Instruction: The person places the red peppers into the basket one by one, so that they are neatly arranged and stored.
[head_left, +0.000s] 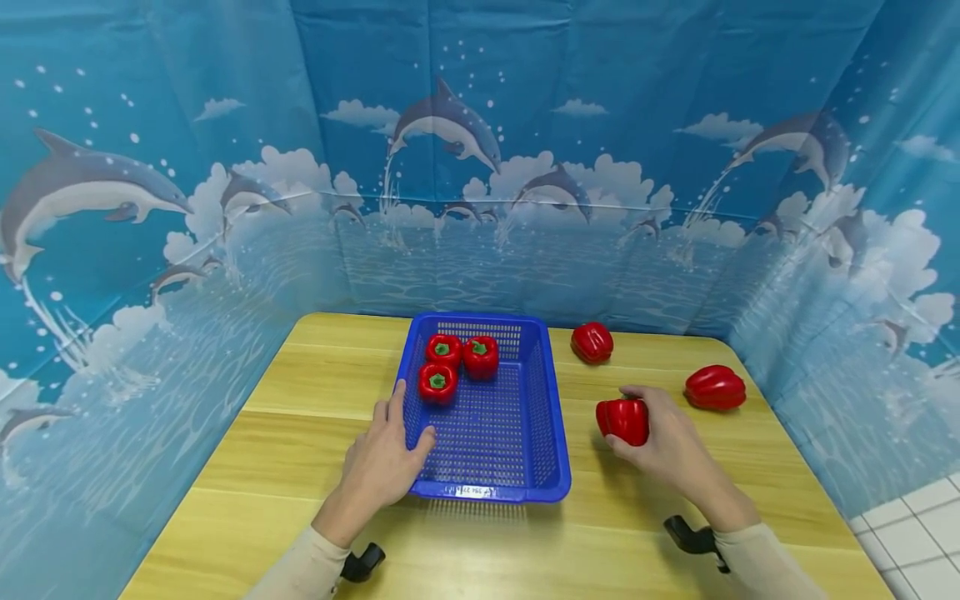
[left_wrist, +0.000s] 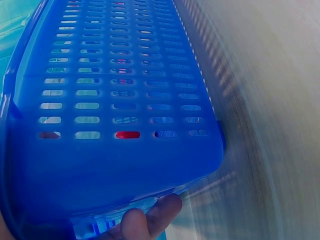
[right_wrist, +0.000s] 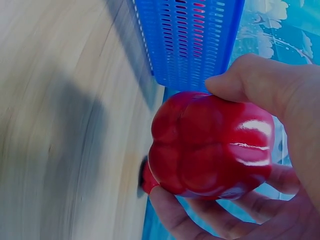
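Note:
A blue plastic basket [head_left: 487, 493] with slotted walls stands on the wooden table. My left hand [head_left: 381, 465] holds its left side, thumb over the rim and fingers along the outside; in the left wrist view, fingertips [left_wrist: 167, 207] show at the basket's edge. Inside, toward the back left, sit three red bell peppers [head_left: 437, 382] with green stems. Right of the basket, my right hand [head_left: 663, 433] grips another red bell pepper [right_wrist: 210, 145] between thumb and fingers, above the table. Its lobed end shows in the right wrist view.
One red bell pepper [head_left: 592, 342] lies at the table's back edge, right of the basket. Another red bell pepper [head_left: 715, 387] lies near the right edge. A dolphin-print curtain [head_left: 480, 250] hangs behind and beside the wooden table [head_left: 255, 467].

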